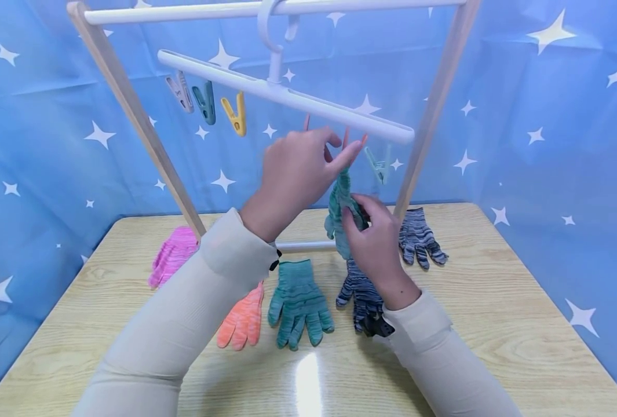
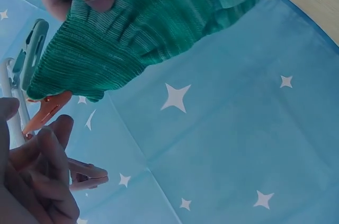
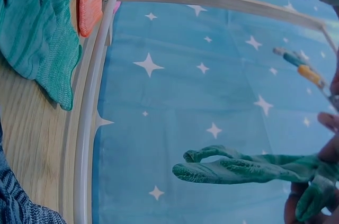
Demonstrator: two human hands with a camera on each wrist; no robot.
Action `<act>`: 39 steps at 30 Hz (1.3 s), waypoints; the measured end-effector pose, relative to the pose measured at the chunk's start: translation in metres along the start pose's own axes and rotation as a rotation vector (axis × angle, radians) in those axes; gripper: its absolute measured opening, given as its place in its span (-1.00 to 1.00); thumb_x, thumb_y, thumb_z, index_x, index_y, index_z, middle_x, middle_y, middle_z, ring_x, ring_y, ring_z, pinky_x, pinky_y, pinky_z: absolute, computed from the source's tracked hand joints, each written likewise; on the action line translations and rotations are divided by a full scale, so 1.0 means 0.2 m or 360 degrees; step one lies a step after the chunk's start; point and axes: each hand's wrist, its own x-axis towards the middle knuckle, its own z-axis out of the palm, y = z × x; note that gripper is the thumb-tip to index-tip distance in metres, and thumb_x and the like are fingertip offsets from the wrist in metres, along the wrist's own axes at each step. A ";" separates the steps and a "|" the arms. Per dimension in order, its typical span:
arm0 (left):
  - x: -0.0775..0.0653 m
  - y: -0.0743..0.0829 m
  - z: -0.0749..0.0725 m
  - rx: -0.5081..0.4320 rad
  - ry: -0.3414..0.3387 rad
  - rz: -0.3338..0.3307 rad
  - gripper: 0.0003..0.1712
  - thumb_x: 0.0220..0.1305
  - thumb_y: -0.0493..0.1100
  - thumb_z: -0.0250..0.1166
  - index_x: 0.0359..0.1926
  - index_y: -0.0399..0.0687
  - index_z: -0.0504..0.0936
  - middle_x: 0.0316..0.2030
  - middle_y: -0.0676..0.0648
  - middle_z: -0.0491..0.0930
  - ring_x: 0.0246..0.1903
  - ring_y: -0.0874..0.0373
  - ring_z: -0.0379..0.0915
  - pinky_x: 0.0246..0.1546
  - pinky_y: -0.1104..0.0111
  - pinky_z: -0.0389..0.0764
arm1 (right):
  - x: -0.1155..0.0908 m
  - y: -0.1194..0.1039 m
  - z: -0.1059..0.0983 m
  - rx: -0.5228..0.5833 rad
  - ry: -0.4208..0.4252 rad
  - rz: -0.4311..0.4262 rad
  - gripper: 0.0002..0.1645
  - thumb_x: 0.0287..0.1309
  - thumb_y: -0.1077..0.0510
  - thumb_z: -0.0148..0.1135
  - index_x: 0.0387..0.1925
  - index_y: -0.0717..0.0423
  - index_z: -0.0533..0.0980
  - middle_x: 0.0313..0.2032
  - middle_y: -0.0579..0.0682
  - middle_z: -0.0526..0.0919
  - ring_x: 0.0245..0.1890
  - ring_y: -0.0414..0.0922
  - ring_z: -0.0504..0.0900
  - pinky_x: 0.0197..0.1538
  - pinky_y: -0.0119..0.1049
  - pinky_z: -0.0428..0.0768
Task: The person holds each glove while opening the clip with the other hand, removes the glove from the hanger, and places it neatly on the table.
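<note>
A green knit glove (image 1: 342, 202) hangs below the right half of the white hanger (image 1: 287, 95), fingers down. My right hand (image 1: 376, 243) pinches it near the cuff between thumb and fingers. In the left wrist view, an orange clothespin (image 2: 47, 112) sits at the cuff's edge, and my left hand (image 2: 39, 173) holds its handle end. From the head view my left hand (image 1: 300, 171) covers most of that clothespin. A pinkish clothespin (image 2: 87, 175) hangs beside the left fingers, and a light green clothespin (image 1: 380, 165) hangs right of the glove.
White, dark green and yellow clothespins (image 1: 235, 113) hang on the hanger's left half. A wood-and-white rack (image 1: 126, 110) carries the tilted hanger. On the table (image 1: 496, 324) lie pink, orange (image 1: 243, 318), green (image 1: 300, 301) and two dark striped gloves (image 1: 420, 237).
</note>
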 end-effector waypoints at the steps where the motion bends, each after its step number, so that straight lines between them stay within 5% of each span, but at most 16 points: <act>1: 0.01 0.01 0.00 0.0015 -0.0007 -0.0004 -0.48 0.41 0.37 0.06 -0.18 0.15 0.74 -0.53 0.11 0.67 -0.64 0.26 0.43 -0.71 0.36 0.33 | 0.00 0.00 0.00 -0.0007 0.0001 -0.0006 -0.72 0.30 0.25 0.25 -0.01 0.29 0.64 -0.14 0.20 0.72 -0.33 0.01 0.69 -0.28 -0.10 0.66; 9: 0.06 0.04 0.03 0.0115 -0.0158 -0.0099 -0.37 0.39 0.46 -0.03 -0.52 0.10 0.48 -0.74 0.03 0.35 -0.75 0.13 0.29 -0.73 0.34 0.11 | -0.01 -0.01 0.01 -0.0030 -0.0038 0.0014 -0.73 0.32 0.24 0.23 -0.01 0.29 0.63 -0.18 0.20 0.71 -0.34 0.01 0.65 -0.26 -0.12 0.62; 14: 0.07 0.04 0.04 0.0115 -0.0158 -0.0114 -0.31 0.37 0.47 -0.03 -0.64 0.07 0.38 -0.76 0.04 0.28 -0.77 0.13 0.24 -0.73 0.35 0.06 | -0.01 -0.01 0.01 -0.0016 -0.0049 0.0030 -0.73 0.32 0.25 0.22 0.00 0.28 0.63 -0.19 0.19 0.70 -0.33 -0.01 0.64 -0.26 -0.13 0.61; 22: 0.09 0.05 0.04 0.0115 -0.0084 -0.0066 -0.34 0.38 0.43 0.02 -0.65 0.07 0.36 -0.76 0.05 0.24 -0.78 0.13 0.16 -0.73 0.35 0.00 | -0.01 0.00 0.01 -0.0048 -0.0030 -0.0002 -0.73 0.31 0.25 0.24 -0.01 0.28 0.63 -0.22 0.19 0.70 -0.41 -0.02 0.60 -0.32 -0.15 0.58; 39: 0.09 0.06 0.03 0.0176 -0.0163 -0.0072 -0.38 0.45 0.32 0.00 -0.65 0.05 0.32 -0.74 0.04 0.23 -0.76 0.10 0.20 -0.73 0.34 0.03 | -0.02 0.01 0.01 -0.0058 -0.0037 -0.0003 -0.73 0.33 0.23 0.22 -0.01 0.27 0.63 -0.19 0.20 0.70 -0.37 0.00 0.62 -0.30 -0.13 0.61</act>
